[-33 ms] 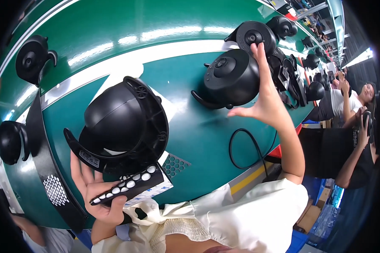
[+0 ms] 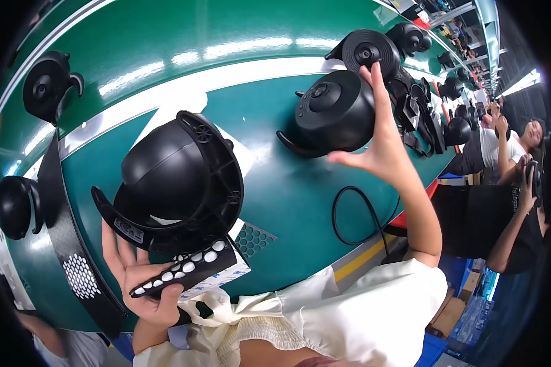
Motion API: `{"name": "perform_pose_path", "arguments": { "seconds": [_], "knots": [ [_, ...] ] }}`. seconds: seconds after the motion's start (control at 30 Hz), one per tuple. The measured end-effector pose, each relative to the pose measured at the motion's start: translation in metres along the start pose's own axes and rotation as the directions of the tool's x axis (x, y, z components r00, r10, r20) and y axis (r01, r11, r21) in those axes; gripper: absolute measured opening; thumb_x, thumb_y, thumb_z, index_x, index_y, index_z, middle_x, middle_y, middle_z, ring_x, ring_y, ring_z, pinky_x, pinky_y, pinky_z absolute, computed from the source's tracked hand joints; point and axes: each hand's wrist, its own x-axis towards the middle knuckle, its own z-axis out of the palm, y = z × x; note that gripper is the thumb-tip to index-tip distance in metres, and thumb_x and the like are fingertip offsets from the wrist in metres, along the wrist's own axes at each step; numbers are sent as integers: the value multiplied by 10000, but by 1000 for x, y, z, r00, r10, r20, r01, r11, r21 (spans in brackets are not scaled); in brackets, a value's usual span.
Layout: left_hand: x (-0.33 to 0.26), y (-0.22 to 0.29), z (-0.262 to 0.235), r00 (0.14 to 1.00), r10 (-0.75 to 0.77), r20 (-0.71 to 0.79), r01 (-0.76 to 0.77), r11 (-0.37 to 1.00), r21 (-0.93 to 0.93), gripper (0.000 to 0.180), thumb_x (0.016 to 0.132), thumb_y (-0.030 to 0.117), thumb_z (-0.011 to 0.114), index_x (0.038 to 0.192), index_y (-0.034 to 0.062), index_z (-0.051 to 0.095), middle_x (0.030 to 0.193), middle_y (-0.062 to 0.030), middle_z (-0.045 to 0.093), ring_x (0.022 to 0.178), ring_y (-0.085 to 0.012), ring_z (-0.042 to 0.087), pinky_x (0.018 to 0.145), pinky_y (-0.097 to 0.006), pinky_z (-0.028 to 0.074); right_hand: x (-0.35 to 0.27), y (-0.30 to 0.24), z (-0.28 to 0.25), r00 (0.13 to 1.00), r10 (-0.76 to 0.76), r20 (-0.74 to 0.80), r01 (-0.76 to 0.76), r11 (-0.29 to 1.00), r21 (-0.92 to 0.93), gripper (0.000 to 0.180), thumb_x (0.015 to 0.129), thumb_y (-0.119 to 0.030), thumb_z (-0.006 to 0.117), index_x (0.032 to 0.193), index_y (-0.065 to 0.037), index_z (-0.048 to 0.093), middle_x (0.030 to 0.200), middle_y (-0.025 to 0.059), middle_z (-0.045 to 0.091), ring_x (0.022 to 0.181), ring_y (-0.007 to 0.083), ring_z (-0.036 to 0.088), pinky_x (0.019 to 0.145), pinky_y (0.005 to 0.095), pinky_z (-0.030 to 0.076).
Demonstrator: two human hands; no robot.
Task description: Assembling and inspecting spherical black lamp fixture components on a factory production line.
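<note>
My left hand (image 2: 141,281) is closed around a black piece with a row of white round spots (image 2: 187,269) and a white side printed in blue. Just above it is a large black rounded housing (image 2: 171,165) with a ribbed open rim and a curved arm. The left fingertips reach behind its lower edge. Whether the housing rests on the hand or the table cannot be told. My right hand (image 2: 386,153) has its thumb and fingers spread beside a second black housing (image 2: 333,113), which has a round stepped end. Whether its fingers touch that housing is unclear.
Similar housings stand at the left (image 2: 46,88) and back right (image 2: 370,52). A black perforated strip (image 2: 82,275) runs down the left of the green table (image 2: 300,214). A looped black cable (image 2: 337,208) lies near the right edge. Other people (image 2: 502,214) work at the right.
My right hand has shifted very slightly left towards the second housing. My left hand and what it holds look the same.
</note>
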Motion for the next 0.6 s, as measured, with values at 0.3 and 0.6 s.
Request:
{"name": "perform_pose_path", "arguments": {
  "seconds": [0.3, 0.6],
  "knots": [
    [-1, -3, -4, 1000, 3, 21, -3, 1000, -23, 257, 734, 189, 648, 741, -43, 537, 1350, -320, 57, 1229, -482, 204, 964, -515, 251, -20, 2, -23, 986, 165, 33, -166, 986, 33, 1262, 393, -214, 855, 1375, -108, 68, 1298, 150, 325, 1152, 269, 413, 936, 373, 367],
    [-3, -8, -12, 999, 6, 40, -3, 998, -61, 222, 722, 160, 657, 739, -37, 554, 1352, -312, 66, 1234, -487, 187, 969, -521, 236, -40, 36, -47, 930, 345, -124, -357, 929, -100, 1196, 413, -71, 815, 1373, -131, 104, 1286, 205, 338, 1144, 301, 392, 957, 378, 335]
  ]
}}
